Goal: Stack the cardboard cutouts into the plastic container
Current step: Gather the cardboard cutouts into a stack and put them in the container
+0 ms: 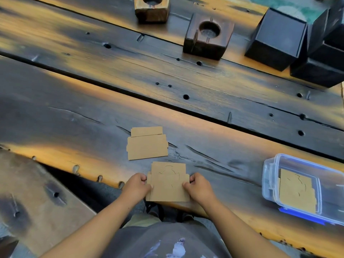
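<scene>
A brown cardboard cutout (167, 181) with a scored circle lies at the table's near edge. My left hand (136, 185) grips its left side and my right hand (198, 186) grips its right side. Just beyond it a second cardboard cutout (147, 148) lies flat, with a narrow flap at its far end. At the right stands the clear plastic container (270, 175) with a blue clip, open on top. Inside it a cardboard cutout (296, 190) lies flat on the bottom.
Two dark wooden blocks (208, 37) with round holes stand at the far side of the plank table (74, 118). Black boxes (277, 38) are stacked at the far right. A lower bench (37, 198) sits at the left, with a gap between it and the table.
</scene>
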{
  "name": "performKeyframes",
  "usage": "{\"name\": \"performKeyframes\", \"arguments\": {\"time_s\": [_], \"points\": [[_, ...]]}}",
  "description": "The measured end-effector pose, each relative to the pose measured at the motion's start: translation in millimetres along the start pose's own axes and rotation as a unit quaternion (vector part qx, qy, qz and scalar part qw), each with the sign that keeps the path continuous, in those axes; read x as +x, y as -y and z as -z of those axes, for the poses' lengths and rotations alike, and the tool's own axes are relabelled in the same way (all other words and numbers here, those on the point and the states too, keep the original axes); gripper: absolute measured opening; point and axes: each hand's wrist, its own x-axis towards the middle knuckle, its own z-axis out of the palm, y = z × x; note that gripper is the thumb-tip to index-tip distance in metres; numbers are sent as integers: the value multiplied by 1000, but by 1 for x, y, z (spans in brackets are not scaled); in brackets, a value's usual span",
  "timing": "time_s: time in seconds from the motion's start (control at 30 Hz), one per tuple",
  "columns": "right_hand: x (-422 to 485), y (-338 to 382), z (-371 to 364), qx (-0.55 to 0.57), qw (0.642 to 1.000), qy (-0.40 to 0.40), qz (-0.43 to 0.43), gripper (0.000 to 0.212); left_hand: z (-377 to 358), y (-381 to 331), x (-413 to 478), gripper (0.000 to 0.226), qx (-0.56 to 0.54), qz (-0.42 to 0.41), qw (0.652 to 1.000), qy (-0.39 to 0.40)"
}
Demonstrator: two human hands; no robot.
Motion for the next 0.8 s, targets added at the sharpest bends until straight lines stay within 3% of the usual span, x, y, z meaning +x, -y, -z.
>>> {"name": "performKeyframes", "arguments": {"time_s": [0.3,0.67,0.8], "points": [[8,13,9,42,998,33,-43,26,1,-10,4,16,-80,36,996,14],[18,90,35,92,995,25,27,20,56,-27,10,15,-171,0,984,-42],[30,121,34,98,994,18,51,20,81,-34,28,27,-182,-4,982,-55]]}}
